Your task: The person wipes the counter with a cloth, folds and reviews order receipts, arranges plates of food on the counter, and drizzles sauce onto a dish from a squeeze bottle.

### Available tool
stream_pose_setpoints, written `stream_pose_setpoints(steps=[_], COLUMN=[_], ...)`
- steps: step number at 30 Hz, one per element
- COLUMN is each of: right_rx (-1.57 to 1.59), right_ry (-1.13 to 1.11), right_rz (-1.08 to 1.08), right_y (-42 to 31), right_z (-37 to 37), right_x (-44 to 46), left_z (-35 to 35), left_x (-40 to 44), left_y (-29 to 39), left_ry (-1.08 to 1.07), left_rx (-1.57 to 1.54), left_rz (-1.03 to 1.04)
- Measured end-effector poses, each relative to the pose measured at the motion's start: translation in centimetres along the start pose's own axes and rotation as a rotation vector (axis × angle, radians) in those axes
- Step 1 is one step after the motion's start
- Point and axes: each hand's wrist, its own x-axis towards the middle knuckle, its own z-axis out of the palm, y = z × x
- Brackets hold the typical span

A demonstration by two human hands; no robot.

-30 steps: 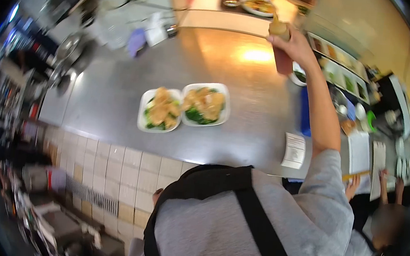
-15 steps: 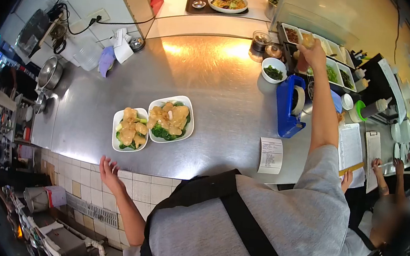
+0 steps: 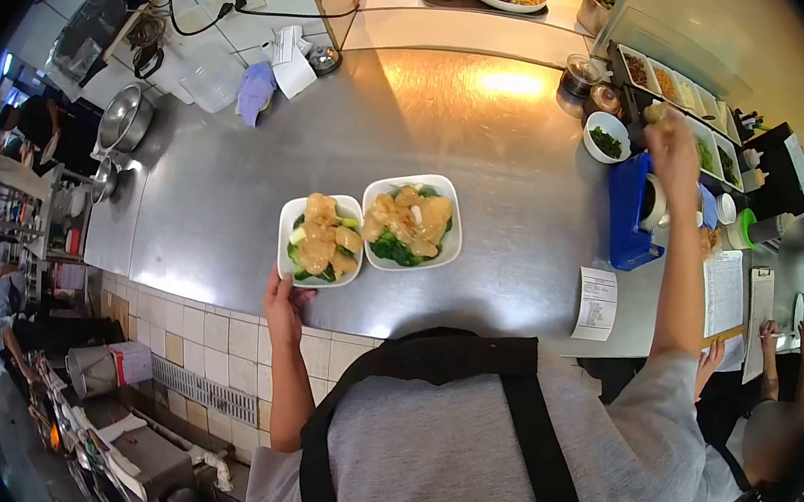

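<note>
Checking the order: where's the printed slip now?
In the head view, the printed slip lies right of centre on the steel counter, below the blue tape dispenser.

So there's a blue tape dispenser [image 3: 624, 220] with a printed receipt [image 3: 596, 306] near it, a crumpled purple cloth [image 3: 256, 91] beside some white paper [image 3: 293, 69], plus a metal mixing bowl [image 3: 126, 118] over left and a dark tray [image 3: 436, 1] up top.
</note>
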Motion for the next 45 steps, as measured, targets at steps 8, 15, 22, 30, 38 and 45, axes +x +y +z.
stream_pose_setpoints(steps=[8,15,22,30,38,45], right_rx=[1.407,1.604,1.459,1.428,1.515,0.488], right_ry=[-1.074,-0.572,-0.527,-0.45,-0.272,-0.101], right_rz=[0.882,0.986,0.987,0.985,0.667,0.237], right_y=[-20.6,-22.5,-17.4,-12.4,-16.7,-12.9], right_z=[8.2,14.3,21.8,30.2,28.2,5.0], right_x=[-19.9,-18.0,-6.1,7.3,2.4,-18.0], left_z=[0.1,4.5,14.8,23.5,24.5,17.1], left_x=[0.4,6.7,20.2,36.4,37.8,22.3], left_y=[0.1,1.5,1.8,0.9,0.3,-0.8], left_ry=[-0.049,-0.142,-0.257,-0.426,-0.473,-0.553], left_rx=[-0.088,-0.078,-0.101,-0.026,-0.076,0.237], left_rz=[-0.015,-0.066,-0.01,0.146,0.058,0.15])
